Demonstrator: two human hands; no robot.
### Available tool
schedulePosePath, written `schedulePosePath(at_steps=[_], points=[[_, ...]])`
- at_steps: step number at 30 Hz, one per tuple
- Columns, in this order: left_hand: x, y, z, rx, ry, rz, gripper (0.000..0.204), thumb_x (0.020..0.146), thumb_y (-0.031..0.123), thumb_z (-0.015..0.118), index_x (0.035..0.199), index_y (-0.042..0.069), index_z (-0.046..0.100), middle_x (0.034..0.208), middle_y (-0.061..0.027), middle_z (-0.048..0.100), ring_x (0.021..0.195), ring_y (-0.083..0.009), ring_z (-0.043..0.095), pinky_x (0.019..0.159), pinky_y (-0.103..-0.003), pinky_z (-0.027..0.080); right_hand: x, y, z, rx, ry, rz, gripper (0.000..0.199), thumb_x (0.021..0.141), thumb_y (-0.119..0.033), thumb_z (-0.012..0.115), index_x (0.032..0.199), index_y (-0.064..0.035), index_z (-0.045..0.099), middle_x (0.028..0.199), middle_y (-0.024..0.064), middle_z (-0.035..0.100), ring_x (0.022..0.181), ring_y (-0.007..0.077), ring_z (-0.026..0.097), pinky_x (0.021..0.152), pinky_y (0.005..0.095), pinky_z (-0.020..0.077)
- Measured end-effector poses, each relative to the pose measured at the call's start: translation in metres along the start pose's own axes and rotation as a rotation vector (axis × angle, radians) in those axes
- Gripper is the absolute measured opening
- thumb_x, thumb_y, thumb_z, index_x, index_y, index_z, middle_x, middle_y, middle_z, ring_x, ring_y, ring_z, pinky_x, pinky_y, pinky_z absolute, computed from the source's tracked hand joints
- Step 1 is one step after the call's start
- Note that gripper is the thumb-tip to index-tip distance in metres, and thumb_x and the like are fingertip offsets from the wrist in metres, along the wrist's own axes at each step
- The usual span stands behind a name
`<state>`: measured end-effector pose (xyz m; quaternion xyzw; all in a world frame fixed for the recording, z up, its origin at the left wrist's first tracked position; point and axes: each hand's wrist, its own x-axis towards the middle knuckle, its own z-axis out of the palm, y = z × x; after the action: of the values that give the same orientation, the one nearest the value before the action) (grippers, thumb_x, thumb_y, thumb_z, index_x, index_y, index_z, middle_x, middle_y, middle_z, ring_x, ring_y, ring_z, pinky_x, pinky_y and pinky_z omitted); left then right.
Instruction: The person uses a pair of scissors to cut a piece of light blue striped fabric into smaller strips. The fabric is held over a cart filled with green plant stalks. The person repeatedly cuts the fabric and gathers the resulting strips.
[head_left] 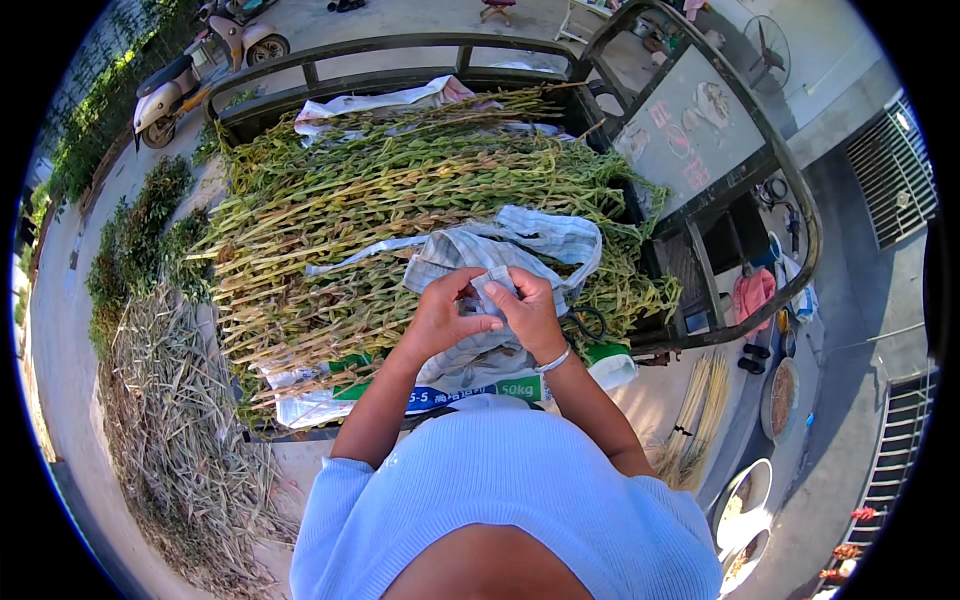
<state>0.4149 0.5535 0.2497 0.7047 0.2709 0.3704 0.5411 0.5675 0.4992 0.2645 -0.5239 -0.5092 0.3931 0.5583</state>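
Observation:
A pale grey-blue checked cloth with long bands lies bunched on the stalks in front of me. My right hand pinches a small folded piece of it between thumb and fingers. Curled round the same piece from the other side, my left hand has its thumb pointing toward the right hand. Part of the cloth hangs below both hands. A dark looped handle, perhaps of scissors, shows just right of my right hand. Under the cloth, cut green and yellowish plant stalks with pods are piled in a cart bed.
The cart's dark metal rail surrounds the load at the back and right. A printed white, green and blue sack covers the near edge. Dry stalks lie on the ground left. Buckets and a stalk bundle stand right.

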Motion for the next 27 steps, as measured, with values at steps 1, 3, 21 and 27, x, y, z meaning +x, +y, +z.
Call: schedulePosePath(at_steps=[1,3,21,27], points=[[0.001,-0.002,0.01,-0.083,0.008,-0.069,0.065,0.055,0.023,0.085,0.107,0.001,0.054,0.079,-0.0041,0.057,0.072,-0.0143,0.055,0.066,-0.025,0.046,-0.004,-0.002,-0.008,-0.032,0.062,0.005,0.012,0.081,-0.011,0.061,0.076,-0.0004,0.059,0.059,-0.0039,0.042,0.057,0.0032,0.033,0.047,0.0233,0.0283],[0.003,-0.007,0.023,-0.021,-0.001,-0.011,0.048,0.058,0.014,0.084,0.095,0.003,0.054,0.073,0.0018,0.05,0.065,-0.0059,0.044,0.057,-0.02,0.041,-0.011,-0.004,-0.021,-0.055,0.121,0.002,0.015,0.082,-0.012,0.062,0.073,0.0,0.057,0.057,-0.0038,0.042,0.055,0.0036,0.033,0.046,0.0237,0.029],[-0.013,0.051,0.064,0.025,0.01,0.395,0.006,0.075,0.0,0.066,0.077,0.0,0.06,0.083,-0.0081,0.06,0.067,-0.0122,0.053,0.058,-0.025,0.044,0.014,0.055,-0.037,-0.167,0.485,-0.047,0.036,0.089,-0.022,0.051,0.061,0.0006,0.052,0.051,0.0062,0.051,0.047,0.0095,0.046,0.044,0.0276,0.0349],[-0.009,0.044,0.037,-0.516,0.168,0.071,0.018,0.094,0.024,0.047,0.086,0.008,0.045,0.072,-0.0074,0.056,0.067,-0.0113,0.049,0.065,-0.026,0.041,0.051,0.081,-0.167,0.808,0.837,0.368,0.031,0.093,-0.03,0.045,0.074,-0.0072,0.052,0.064,0.0033,0.054,0.049,0.0126,0.046,0.044,0.0281,0.0379]])
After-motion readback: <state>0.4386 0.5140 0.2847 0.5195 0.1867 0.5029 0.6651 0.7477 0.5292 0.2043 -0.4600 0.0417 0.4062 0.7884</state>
